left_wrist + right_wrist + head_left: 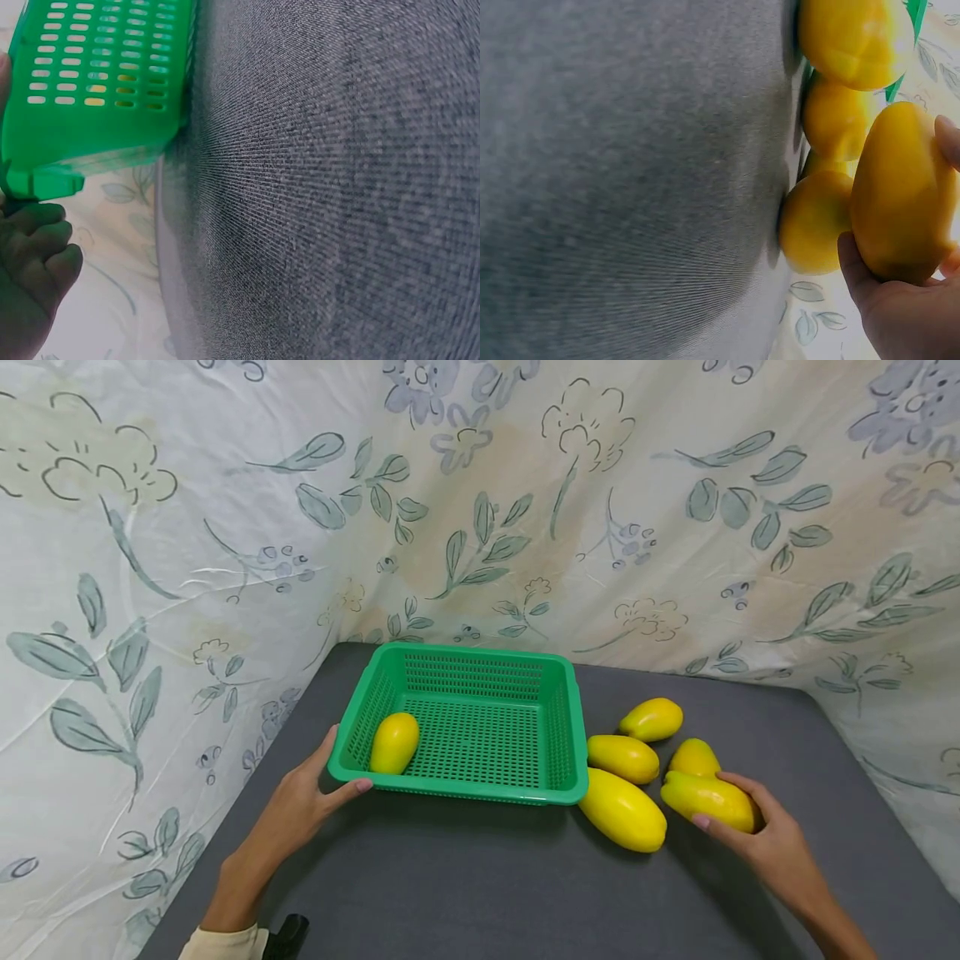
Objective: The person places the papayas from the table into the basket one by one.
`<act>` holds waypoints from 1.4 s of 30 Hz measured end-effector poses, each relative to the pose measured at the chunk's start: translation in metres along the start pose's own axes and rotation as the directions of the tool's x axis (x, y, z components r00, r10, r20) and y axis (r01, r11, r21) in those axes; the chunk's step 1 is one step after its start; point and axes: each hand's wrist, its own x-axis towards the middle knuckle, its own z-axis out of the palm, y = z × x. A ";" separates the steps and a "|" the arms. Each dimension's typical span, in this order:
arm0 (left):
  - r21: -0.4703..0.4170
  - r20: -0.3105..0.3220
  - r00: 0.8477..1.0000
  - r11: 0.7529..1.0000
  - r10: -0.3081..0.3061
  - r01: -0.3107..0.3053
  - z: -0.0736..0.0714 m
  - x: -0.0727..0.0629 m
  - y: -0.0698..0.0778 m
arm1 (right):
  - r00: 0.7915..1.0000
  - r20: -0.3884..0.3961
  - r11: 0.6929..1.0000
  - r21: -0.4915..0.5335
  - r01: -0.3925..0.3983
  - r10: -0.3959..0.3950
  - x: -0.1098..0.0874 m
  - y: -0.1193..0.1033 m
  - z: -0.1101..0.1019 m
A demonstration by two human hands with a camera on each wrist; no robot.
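A green plastic basket (480, 788) with slotted walls stands on the dark grey surface. My left hand (300, 803) grips its near left corner, thumb on the front rim and fingers at the left side. One yellow mango (394, 743) lies inside, at the left end. My right hand (776, 847) holds another yellow mango (707, 798) between thumb and fingers; in the right wrist view this mango (900, 199) appears raised off the surface. Right behind it sits a mango (694, 755), partly hidden by it.
Right of the basket lie a large mango (626, 814), a middle mango (624, 758) and a far mango (652, 720). The large and middle ones sit against the basket's right side. Floral cloth (480, 527) hangs behind and along the left of the grey surface (465, 885).
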 end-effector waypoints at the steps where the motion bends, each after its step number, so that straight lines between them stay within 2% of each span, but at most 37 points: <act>1: 0.001 -0.001 1.000 1.000 0.001 -0.001 0.000 0.000 0.000 | 1.000 -0.004 1.000 0.005 0.009 -0.009 0.000 -0.001 -0.001; 17: -0.008 0.013 1.000 1.000 -0.005 0.005 0.000 0.000 -0.001 | 0.998 0.047 0.998 0.051 0.033 -0.035 0.006 -0.030 0.002; 27: -0.008 0.019 0.999 1.000 -0.028 0.029 -0.002 0.000 0.001 | 0.987 0.025 0.983 0.097 0.155 -0.158 0.009 -0.053 0.008; 42: 0.002 0.011 1.000 1.000 -0.023 0.023 0.002 0.001 -0.001 | 0.975 0.025 0.971 0.099 0.218 -0.221 0.019 -0.079 0.019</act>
